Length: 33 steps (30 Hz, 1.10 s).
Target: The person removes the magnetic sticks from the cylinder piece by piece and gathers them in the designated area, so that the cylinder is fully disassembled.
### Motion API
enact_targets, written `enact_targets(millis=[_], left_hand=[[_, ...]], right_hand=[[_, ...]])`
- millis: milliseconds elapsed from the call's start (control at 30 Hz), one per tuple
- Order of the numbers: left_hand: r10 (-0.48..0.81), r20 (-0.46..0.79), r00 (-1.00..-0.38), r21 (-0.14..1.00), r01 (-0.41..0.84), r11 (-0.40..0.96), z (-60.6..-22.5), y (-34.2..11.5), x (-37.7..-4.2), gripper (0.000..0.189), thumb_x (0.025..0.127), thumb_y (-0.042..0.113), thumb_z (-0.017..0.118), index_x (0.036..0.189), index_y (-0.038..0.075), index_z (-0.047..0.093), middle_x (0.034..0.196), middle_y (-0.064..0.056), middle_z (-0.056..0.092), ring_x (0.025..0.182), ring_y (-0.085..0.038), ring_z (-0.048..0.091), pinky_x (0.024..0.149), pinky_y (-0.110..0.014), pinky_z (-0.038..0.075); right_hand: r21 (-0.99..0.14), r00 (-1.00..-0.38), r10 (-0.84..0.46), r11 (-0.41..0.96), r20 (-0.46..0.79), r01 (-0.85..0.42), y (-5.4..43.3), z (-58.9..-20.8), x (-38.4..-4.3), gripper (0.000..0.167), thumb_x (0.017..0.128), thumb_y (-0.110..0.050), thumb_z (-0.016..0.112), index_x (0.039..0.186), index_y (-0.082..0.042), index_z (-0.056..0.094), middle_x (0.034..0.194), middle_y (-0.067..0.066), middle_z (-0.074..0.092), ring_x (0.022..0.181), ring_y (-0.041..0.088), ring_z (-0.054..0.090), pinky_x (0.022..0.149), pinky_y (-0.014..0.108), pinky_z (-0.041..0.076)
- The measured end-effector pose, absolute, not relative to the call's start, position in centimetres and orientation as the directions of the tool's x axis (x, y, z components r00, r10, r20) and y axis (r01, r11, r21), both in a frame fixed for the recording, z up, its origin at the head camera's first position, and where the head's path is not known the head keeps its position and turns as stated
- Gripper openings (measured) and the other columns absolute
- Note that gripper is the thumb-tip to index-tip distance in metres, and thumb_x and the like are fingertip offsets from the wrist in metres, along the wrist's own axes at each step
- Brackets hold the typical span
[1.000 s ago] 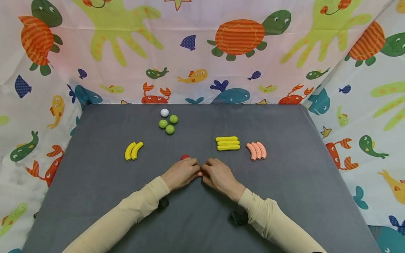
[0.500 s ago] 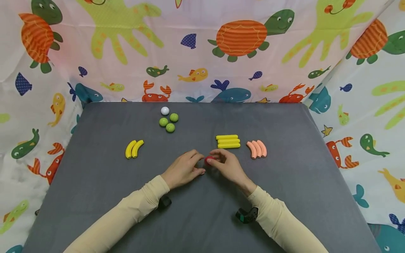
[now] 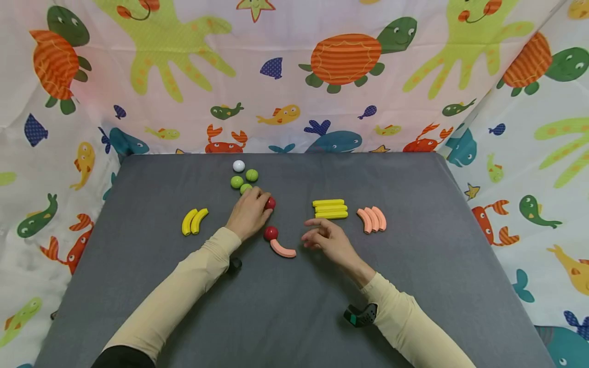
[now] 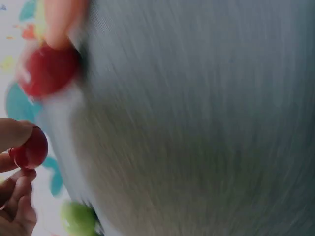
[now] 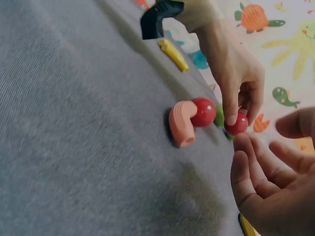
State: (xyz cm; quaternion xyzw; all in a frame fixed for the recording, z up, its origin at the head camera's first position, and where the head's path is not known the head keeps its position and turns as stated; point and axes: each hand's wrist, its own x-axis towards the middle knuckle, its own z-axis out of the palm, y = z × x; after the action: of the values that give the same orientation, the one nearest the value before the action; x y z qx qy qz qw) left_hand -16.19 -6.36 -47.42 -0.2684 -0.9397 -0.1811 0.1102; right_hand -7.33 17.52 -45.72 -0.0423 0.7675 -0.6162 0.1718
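Observation:
My left hand (image 3: 250,212) pinches a red ball (image 4: 34,148) between thumb and fingers, just in front of the green balls (image 3: 236,182). On the cloth below it lies a second red ball (image 3: 271,233), with one end of a curved pink piece (image 3: 282,249) right at it. The pink piece bends away to the right, toward me. My right hand (image 3: 332,243) is held to the right of these, fingers apart and loosely bent, with nothing in them. In the right wrist view its fingertips (image 5: 241,143) overlap the area by the held ball.
A white ball (image 3: 239,165) sits behind the green balls. Two curved yellow pieces (image 3: 199,221) lie left. Straight yellow sticks (image 3: 331,208) and several curved pink pieces (image 3: 372,220) lie right on the grey cloth (image 3: 414,266). A patterned curtain (image 3: 184,122) hangs behind.
The hands were together over the pink piece, then my right hand held a red ball. Now my left hand has it, moved up and left, uncovering the pink piece and other red ball.

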Motion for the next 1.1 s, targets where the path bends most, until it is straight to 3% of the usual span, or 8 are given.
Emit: enact_targets(millis=[200,400,533,667,800,900,1100], left_hand=[[0.454,0.434,-0.778,0.035,0.518,0.855,-48.6,-7.5,-18.7,0.019,0.085,0.012,0.074,0.100,0.004,0.067,0.097,-0.015,0.069,0.089,-0.032,0.057,0.074,-0.041,0.047],[0.448,0.425,-0.787,-0.024,0.485,0.874,-49.5,-8.3,-19.4,0.012,0.089,0.007,0.067,0.100,0.004,0.070,0.099,-0.016,0.066,0.092,-0.033,0.057,0.070,-0.041,0.046],[0.464,0.411,-0.785,0.054,0.529,0.847,-48.7,-8.5,-18.8,0.014,0.091,0.010,0.067,0.104,0.005,0.070,0.099,-0.015,0.065,0.091,-0.032,0.058,0.074,-0.042,0.049],[0.540,0.325,-0.776,0.219,0.617,0.756,-47.2,-8.4,-16.8,0.016,0.090,0.008,0.067,0.104,0.004,0.072,0.098,-0.012,0.067,0.087,-0.029,0.060,0.080,-0.041,0.051],[0.649,0.142,-0.747,0.366,0.649,0.667,-46.6,-8.2,-14.5,0.021,0.092,0.013,0.065,0.111,0.007,0.072,0.103,-0.008,0.066,0.092,-0.024,0.061,0.083,-0.039,0.052],[0.678,0.042,-0.734,0.431,0.626,0.651,-46.7,-8.2,-13.3,0.022,0.094,0.017,0.064,0.114,0.012,0.072,0.104,-0.004,0.065,0.093,-0.019,0.060,0.083,-0.036,0.052],[0.650,0.039,-0.759,0.484,0.583,0.652,-46.9,-7.5,-12.1,0.017,0.088,0.022,0.074,0.101,0.011,0.071,0.095,-0.002,0.063,0.079,-0.012,0.058,0.073,-0.029,0.051]], right_hand=[[-0.957,-0.920,-0.338,0.269,-0.198,0.107,17.4,-46.2,-6.9,0.029,0.101,-0.009,0.049,0.126,0.004,0.056,0.106,0.025,0.068,0.091,0.022,0.068,0.087,0.049,0.055],[-0.957,-0.911,-0.377,0.285,-0.170,0.061,17.1,-46.1,-6.9,0.027,0.100,-0.008,0.051,0.121,0.007,0.059,0.105,0.025,0.068,0.091,0.025,0.068,0.085,0.047,0.056],[-0.916,-0.915,-0.386,0.399,-0.117,-0.051,16.8,-46.2,-6.9,0.023,0.098,-0.009,0.055,0.116,0.003,0.064,0.099,0.018,0.070,0.084,0.022,0.067,0.076,0.034,0.057],[-0.751,-0.903,-0.430,0.597,-0.004,-0.281,15.9,-47.1,-6.9,0.018,0.095,-0.016,0.062,0.110,-0.007,0.069,0.094,0.004,0.068,0.078,0.015,0.062,0.069,0.023,0.050],[-0.523,-0.853,-0.513,0.703,0.095,-0.482,15.0,-48.2,-6.8,0.021,0.089,-0.026,0.072,0.105,-0.014,0.070,0.090,0.002,0.063,0.074,0.010,0.056,0.066,0.023,0.048],[-0.401,-0.817,-0.560,0.723,0.136,-0.562,14.7,-48.6,-6.6,0.019,0.088,-0.028,0.074,0.103,-0.016,0.071,0.088,0.002,0.060,0.071,0.010,0.054,0.063,0.024,0.047],[-0.256,-0.799,-0.550,0.758,0.242,-0.600,15.8,-48.7,-7.1,0.014,0.085,-0.011,0.074,0.099,-0.015,0.074,0.089,0.002,0.062,0.077,0.016,0.057,0.069,0.030,0.051]])
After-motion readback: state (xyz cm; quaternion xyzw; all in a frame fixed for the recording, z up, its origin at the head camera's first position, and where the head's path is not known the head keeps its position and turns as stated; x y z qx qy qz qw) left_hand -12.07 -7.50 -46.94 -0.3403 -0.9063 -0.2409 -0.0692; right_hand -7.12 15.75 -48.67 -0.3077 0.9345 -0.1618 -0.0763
